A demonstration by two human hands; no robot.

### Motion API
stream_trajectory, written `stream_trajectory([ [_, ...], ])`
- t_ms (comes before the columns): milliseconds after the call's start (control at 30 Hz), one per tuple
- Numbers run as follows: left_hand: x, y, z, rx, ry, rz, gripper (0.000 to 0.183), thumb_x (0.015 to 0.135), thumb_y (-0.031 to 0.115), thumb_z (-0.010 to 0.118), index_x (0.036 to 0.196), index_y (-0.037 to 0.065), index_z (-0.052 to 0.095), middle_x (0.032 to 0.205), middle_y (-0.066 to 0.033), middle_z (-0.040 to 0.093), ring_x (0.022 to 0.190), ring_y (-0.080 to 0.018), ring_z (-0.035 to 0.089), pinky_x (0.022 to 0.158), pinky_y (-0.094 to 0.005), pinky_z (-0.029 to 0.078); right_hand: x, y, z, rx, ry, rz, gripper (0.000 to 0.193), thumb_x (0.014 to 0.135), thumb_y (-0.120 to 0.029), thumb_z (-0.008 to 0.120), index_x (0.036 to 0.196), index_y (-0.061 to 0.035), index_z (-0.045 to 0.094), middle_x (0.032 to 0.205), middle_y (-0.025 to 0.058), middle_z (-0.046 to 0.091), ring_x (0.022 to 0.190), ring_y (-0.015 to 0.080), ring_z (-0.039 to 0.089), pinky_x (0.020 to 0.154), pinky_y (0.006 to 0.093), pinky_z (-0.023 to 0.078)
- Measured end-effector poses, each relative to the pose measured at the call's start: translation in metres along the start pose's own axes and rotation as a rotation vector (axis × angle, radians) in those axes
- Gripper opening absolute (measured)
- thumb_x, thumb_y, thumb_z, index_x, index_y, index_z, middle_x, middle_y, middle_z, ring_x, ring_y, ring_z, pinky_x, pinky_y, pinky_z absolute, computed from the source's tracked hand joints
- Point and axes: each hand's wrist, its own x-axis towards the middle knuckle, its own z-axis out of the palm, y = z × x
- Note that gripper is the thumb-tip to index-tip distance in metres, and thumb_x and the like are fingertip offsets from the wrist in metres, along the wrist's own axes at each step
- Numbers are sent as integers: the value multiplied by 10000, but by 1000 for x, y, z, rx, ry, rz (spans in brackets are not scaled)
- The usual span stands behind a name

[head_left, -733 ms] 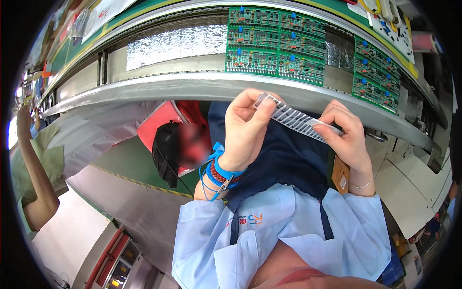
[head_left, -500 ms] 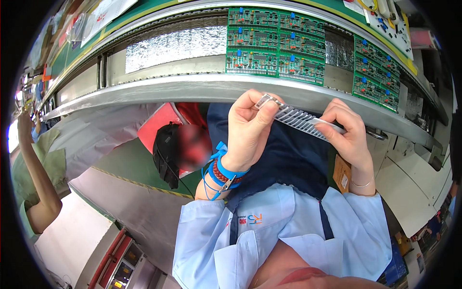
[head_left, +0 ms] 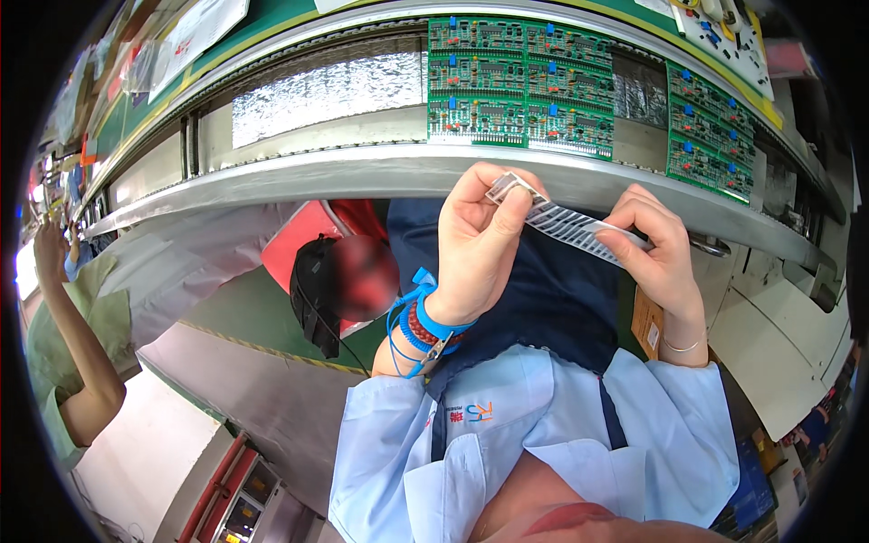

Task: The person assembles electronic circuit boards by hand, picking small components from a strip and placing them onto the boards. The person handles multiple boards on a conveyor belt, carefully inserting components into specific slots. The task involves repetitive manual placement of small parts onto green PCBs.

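Note:
Between my two hands a pale strip with a row of slanted dark and light bars (head_left: 572,226) is held just off the conveyor's near rail. My left hand (head_left: 484,240) pinches its left end between thumb and fingers. Its right end is gripped by my right hand (head_left: 654,246), the thumb lying along its lower edge. A blue wrist strap with a clip (head_left: 429,328) circles my left wrist. Beyond the rail lies a green circuit board panel (head_left: 520,83) with blue, red and dark parts. A second panel (head_left: 711,131) sits farther right.
The metal rail (head_left: 299,174) curves across in front of me. A sheet of shiny foil (head_left: 330,95) lies on the conveyor bed to the left. At the far right back is a white tray of loose parts (head_left: 724,45). Another person's arm (head_left: 86,348) shows at left.
Both hands keep hold of the strip, which has shifted very slightly. The view has tilted a little; the panels have not moved along the conveyor.

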Motion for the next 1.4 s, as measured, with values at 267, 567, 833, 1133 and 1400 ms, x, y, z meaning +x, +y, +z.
stream_trajectory([
  [267, 1, -5, 7, 149, 65, 61, 115, 872, 56, 555, 975, 24, 515, 915, -72, 579, 839, -122, 537, 774, -281, 427, -1, 2, 4, -13, 69, -25, 105, 738, -74, 662, 715, -11, 582, 631, 47, 500, 612, 175, 441, 557, 284, 350],
  [567, -1, -9, 9, 414, 37, 64, 181, 788, -60, 627, 950, -27, 554, 886, -63, 620, 808, -86, 580, 696, -212, 467, 5, -7, 5, 145, 68, -1, 203, 731, -58, 680, 918, -13, 614, 824, 47, 571, 728, 132, 540, 651, 250, 435],
  [833, -2, -8, 8, 648, -37, 91, 191, 769, -57, 649, 935, -32, 559, 881, -58, 622, 805, -87, 586, 718, -215, 469, 5, -11, -2, 146, 55, 48, 91, 735, -33, 675, 798, -5, 615, 754, 41, 576, 672, 121, 559, 627, 240, 452],
  [1133, 1, -1, 5, 648, 82, 97, 177, 764, -63, 654, 914, -28, 565, 865, -50, 617, 800, -80, 579, 728, -212, 460, 25, 18, -16, -22, 448, 60, 154, 765, -15, 610, 898, -16, 532, 839, 36, 573, 761, 115, 562, 708, 248, 445],
  [1400, 0, -3, 3, 654, 82, 118, 170, 767, -66, 650, 908, -28, 563, 867, -48, 608, 784, -76, 567, 718, -207, 448, 42, 27, -9, -271, 504, 66, 209, 756, 1, 575, 936, -64, 490, 934, 38, 529, 770, 162, 577, 755, 310, 405],
])
